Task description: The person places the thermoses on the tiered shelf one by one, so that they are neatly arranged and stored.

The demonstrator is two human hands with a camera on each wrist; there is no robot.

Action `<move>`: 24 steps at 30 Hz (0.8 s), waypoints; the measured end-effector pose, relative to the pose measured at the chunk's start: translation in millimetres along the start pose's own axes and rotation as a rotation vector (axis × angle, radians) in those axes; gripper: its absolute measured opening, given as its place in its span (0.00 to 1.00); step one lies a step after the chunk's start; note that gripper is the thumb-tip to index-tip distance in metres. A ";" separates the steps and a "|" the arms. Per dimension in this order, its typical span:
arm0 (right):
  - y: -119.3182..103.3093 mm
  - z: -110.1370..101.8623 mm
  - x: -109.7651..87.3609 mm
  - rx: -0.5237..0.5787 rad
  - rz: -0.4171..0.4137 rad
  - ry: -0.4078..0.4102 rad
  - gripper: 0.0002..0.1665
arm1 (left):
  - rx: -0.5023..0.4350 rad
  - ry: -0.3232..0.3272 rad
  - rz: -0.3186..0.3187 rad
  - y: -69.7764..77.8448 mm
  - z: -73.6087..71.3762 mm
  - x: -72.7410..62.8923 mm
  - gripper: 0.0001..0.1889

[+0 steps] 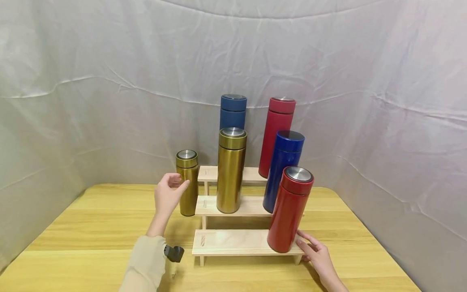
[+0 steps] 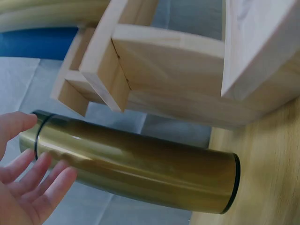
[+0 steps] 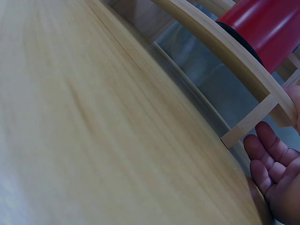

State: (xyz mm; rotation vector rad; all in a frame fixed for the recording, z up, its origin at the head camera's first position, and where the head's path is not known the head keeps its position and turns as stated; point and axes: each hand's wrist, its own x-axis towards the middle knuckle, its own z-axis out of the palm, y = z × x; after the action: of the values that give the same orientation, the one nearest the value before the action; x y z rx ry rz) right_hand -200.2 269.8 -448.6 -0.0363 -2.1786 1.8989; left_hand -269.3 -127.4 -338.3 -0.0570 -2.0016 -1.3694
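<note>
My left hand (image 1: pixel 168 194) is beside a shorter gold vacuum flask (image 1: pixel 189 194), left of the wooden tiered stand (image 1: pixel 233 242). In the left wrist view its fingers are parted and loosely bent, overlapping the lid end of the flask (image 2: pixel 136 164). My right hand (image 1: pixel 319 257) holds the right end of the stand's lowest shelf, bent fingers under the board (image 3: pixel 262 84) near its leg. Close by on that shelf, a red flask (image 1: pixel 290 215) stands upright. A taller gold flask (image 1: pixel 231 178) and a glossy blue flask (image 1: pixel 282 174) occupy the middle shelf.
At the top shelf are a matte blue flask (image 1: pixel 233 113), partly hidden by the taller gold one, and a pinkish-red flask (image 1: pixel 277 134). Everything rests on a yellow wood-grain table (image 1: pixel 91 243). Grey cloth (image 1: pixel 127 121) hangs behind and along both sides.
</note>
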 end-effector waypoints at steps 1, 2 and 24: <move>-0.1 0.1 0.1 -0.002 0.004 0.001 0.17 | 0.000 0.018 -0.003 -1.8 0.2 1.6 0.17; -0.2 0.2 0.1 -0.003 0.010 0.002 0.17 | 0.001 0.031 -0.009 -3.5 0.2 3.1 0.19; 0.6 -0.6 1.0 -0.013 0.035 0.008 0.17 | 0.018 -0.092 -0.115 -16.3 13.3 28.2 0.45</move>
State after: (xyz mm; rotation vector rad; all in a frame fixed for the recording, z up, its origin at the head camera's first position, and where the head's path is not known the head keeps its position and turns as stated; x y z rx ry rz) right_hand -201.2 270.7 -448.9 -0.0851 -2.1997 1.8997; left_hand -304.0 -133.0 -338.1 0.0033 -2.1222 -1.4443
